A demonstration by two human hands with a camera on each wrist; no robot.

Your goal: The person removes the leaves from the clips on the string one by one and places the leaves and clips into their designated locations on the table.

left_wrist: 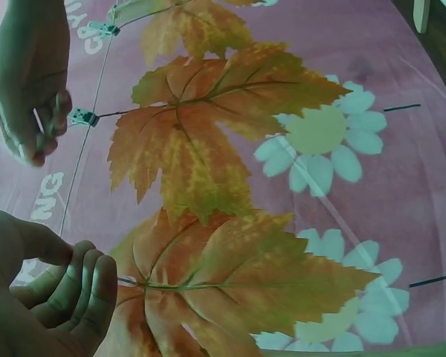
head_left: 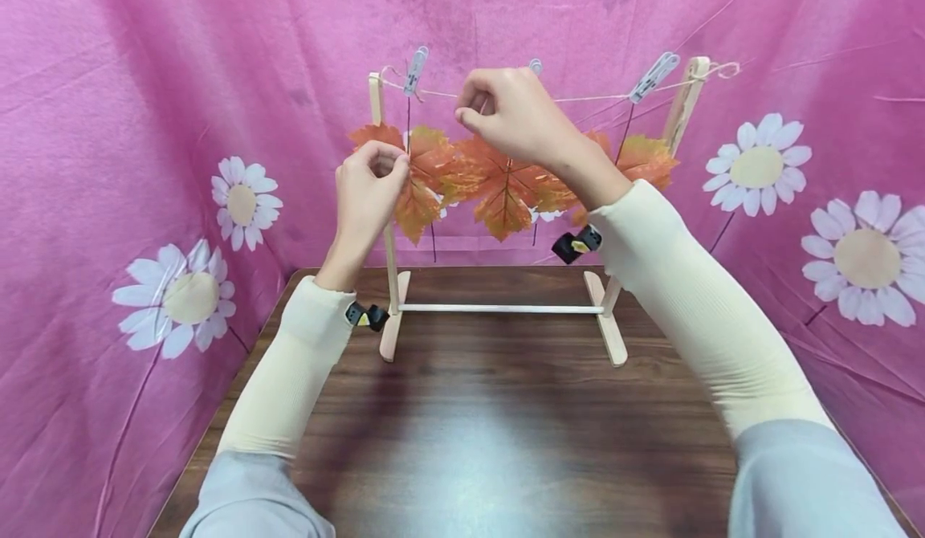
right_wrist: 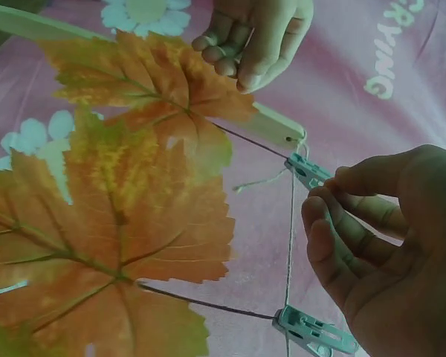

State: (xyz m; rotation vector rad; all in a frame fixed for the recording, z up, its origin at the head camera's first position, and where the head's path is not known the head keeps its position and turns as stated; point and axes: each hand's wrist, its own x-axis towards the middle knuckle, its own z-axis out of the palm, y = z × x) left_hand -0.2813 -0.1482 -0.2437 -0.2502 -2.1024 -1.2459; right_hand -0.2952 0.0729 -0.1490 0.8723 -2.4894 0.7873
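Note:
Three orange maple leaves hang by dark stems from a string, held by grey-blue clothespins. My left hand is beside the left leaf, its fingers loosely curled with nothing between them. In the right wrist view the left leaf's stem runs uncovered up to the left clothespin. My right hand is raised in front of the string, above the middle leaf, fingers loosely bent and holding nothing. It partly hides the middle clothespin. Part of the right leaf is behind the right forearm.
The string is tied between two wooden posts, the right post leaning outward. A white rod joins the stand's feet on the brown wooden table. Behind hangs a pink cloth printed with white daisies. Each wrist wears a small black camera.

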